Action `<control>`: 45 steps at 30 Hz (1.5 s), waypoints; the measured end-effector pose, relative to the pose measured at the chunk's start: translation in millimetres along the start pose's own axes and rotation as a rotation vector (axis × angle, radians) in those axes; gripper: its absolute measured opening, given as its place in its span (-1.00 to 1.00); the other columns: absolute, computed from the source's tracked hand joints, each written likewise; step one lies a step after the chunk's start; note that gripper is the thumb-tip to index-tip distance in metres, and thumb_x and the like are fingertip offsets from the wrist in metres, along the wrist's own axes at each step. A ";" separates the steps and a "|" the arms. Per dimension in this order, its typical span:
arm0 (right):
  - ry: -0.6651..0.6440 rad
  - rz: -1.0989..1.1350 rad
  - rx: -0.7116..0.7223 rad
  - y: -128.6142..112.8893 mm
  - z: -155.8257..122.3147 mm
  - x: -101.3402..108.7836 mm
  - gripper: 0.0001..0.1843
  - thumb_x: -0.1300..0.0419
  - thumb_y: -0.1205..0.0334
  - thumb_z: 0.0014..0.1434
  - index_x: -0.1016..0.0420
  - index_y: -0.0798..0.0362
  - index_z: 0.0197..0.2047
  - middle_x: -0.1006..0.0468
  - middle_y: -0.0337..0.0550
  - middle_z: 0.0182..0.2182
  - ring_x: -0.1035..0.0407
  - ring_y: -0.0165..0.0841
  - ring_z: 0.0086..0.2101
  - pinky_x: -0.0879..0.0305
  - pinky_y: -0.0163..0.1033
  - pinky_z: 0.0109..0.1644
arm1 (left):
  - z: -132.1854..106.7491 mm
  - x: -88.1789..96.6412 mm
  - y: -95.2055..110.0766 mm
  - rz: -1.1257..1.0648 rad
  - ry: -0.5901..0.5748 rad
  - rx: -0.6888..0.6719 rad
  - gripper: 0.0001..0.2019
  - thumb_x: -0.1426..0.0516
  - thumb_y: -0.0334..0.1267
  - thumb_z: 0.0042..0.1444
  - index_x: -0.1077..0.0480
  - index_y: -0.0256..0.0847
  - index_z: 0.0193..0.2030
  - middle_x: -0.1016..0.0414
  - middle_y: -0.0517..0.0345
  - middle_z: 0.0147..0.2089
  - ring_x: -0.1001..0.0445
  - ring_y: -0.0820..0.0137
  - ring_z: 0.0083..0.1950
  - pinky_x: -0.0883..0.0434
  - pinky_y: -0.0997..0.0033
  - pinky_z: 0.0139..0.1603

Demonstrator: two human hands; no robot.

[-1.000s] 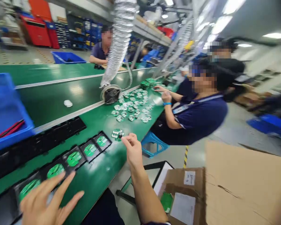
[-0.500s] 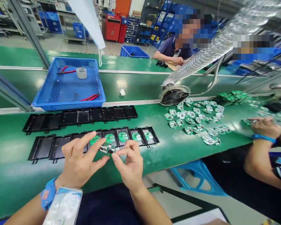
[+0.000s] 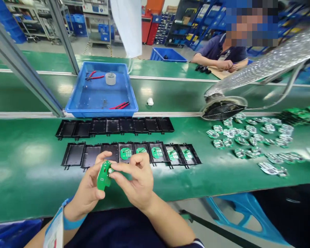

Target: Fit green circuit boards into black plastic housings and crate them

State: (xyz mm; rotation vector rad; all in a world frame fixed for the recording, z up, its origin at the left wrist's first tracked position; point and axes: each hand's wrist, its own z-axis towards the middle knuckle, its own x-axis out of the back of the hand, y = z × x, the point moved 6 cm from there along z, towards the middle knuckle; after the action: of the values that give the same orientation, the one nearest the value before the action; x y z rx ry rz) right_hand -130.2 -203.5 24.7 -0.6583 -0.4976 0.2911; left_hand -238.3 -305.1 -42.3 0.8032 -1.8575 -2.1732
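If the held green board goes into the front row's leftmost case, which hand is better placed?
Probably the left hand: it grips the green board by its edges and is nearer that black case. The right hand is farther, with a small pale part between its fingertips.

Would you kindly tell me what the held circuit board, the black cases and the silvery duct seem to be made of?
Circuit board: probably resin laminate, with a smooth green coating and pale printed marks.
Black cases: probably moulded plastic, slightly shiny, thin-walled, with small tabs.
Silvery duct: likely metal foil, bright and crinkled, though metallised film is possible.
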 end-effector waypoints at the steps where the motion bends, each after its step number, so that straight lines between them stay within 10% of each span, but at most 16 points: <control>1: -0.020 -0.031 0.007 0.5 0.6 -2.5 -0.86 -0.33 0.09 0.29 -0.68 -0.16 -0.10 -0.31 -0.20 -0.41 -0.29 -0.32 -0.31 -0.34 -0.18 -0.32 | -1.7 3.8 -1.3 0.008 -0.011 0.007 -0.29 -0.32 0.39 -0.15 -0.52 0.13 0.12 -0.19 0.03 0.39 -0.28 0.02 0.34 -0.40 0.07 0.26; 5: -0.065 -0.233 0.109 10.8 9.6 -8.7 -0.90 -0.31 0.15 0.31 -0.65 -0.11 -0.13 -0.31 -0.21 -0.41 -0.27 -0.34 -0.33 -0.25 -0.15 -0.25 | -9.4 48.8 1.9 0.316 0.203 -0.070 0.08 -0.14 0.56 -0.14 -0.17 -0.02 0.45 -0.31 -0.13 0.22 -0.40 0.17 0.02 -0.46 0.14 0.01; 9: -0.242 -0.450 0.263 33.5 21.2 -28.0 -0.94 -0.31 0.20 0.32 -0.63 -0.12 -0.15 -0.40 -0.22 -0.39 -0.23 -0.34 -0.32 -0.07 -0.14 -0.25 | -23.0 89.2 22.4 0.974 0.502 -0.318 -0.37 -0.26 0.11 0.16 -0.29 -0.02 0.32 -0.35 -0.04 0.21 -0.37 0.19 0.07 -0.35 0.17 0.02; 16: -0.556 -0.578 0.281 71.6 16.3 -57.9 -0.90 -0.28 0.20 0.35 -0.62 -0.08 -0.10 -0.43 -0.16 -0.34 -0.21 -0.29 -0.27 -0.01 -0.13 -0.23 | -7.7 56.8 8.2 1.436 0.193 -0.450 -0.62 -0.30 0.00 0.17 -0.47 -0.07 0.07 -0.58 0.04 0.03 -0.45 0.12 0.04 -0.28 0.12 0.03; 45: -0.600 -0.614 0.132 93.5 9.7 -72.2 -0.87 -0.35 0.23 0.28 -0.69 -0.12 -0.10 -0.32 -0.22 -0.41 -0.12 -0.34 -0.30 0.00 -0.17 -0.17 | 19.0 43.9 -14.0 1.352 0.102 -0.226 -0.84 -0.14 -0.15 0.36 -0.52 -0.12 -0.09 -0.64 0.19 0.07 -0.49 0.11 0.09 -0.24 0.04 -0.03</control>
State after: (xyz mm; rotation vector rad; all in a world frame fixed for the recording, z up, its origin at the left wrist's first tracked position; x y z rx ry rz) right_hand -205.8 -157.3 -54.1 -0.2532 -1.2112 -0.0715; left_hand -281.7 -305.9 -66.7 -0.3629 -1.3321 -1.3147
